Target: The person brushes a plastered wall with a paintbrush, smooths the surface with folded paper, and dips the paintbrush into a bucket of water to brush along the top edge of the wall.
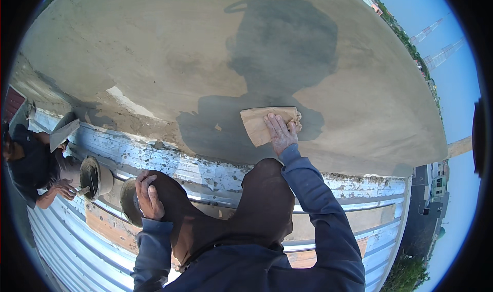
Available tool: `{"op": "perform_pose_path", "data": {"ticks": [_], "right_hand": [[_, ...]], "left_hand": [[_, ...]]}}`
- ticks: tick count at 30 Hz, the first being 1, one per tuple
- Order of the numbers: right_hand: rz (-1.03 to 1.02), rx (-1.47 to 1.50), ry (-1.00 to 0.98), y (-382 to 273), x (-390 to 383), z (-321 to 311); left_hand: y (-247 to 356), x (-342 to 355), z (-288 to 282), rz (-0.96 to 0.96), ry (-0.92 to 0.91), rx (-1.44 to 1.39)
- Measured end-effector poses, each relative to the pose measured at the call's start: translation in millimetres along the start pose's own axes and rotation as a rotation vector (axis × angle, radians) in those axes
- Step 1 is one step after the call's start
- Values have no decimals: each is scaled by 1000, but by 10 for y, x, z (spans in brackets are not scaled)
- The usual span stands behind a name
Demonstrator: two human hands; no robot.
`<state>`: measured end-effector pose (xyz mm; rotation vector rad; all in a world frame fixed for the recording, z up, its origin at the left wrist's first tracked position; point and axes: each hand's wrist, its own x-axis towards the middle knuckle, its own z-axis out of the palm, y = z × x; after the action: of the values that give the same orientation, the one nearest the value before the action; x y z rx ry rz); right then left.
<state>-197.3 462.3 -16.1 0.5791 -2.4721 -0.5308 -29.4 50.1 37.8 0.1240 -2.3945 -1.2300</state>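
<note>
My right hand (280, 133) presses a folded sheet of brown paper (256, 125) against the smooth grey-brown plastered wall (169, 51). The paper is crumpled on its right side, beside my fingers. My left hand (149, 195) rests on my bent left knee, fingers stretched out, with nothing visible in it. A round container (129, 202) stands just beside that hand, partly hidden by the hand and knee. My shadow falls over the wall around the paper.
At the left a co-worker (33, 161) sits by a mortar-smeared bucket (91, 178), near a flat grey board (64, 134). Corrugated metal roofing (67, 235) with wooden planks (110, 225) lies beneath me. The roof edge (398, 230) drops off at the right.
</note>
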Motion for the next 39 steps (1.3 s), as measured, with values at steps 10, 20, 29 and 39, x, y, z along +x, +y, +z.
{"op": "perform_pose_path", "data": {"ticks": [10,20,29,39], "right_hand": [[-81,-54,77,-287,310,-52],[-119,68,37,-513,689,-251],[-181,-43,67,-547,670,-164],[-408,-264,11,-1734,687,942]], "left_hand": [[60,3,75,-4,-1,-15],[114,-68,7,15,37,-33],[203,-102,-84,-15,87,15],[221,-252,60,3,58,-126]]}}
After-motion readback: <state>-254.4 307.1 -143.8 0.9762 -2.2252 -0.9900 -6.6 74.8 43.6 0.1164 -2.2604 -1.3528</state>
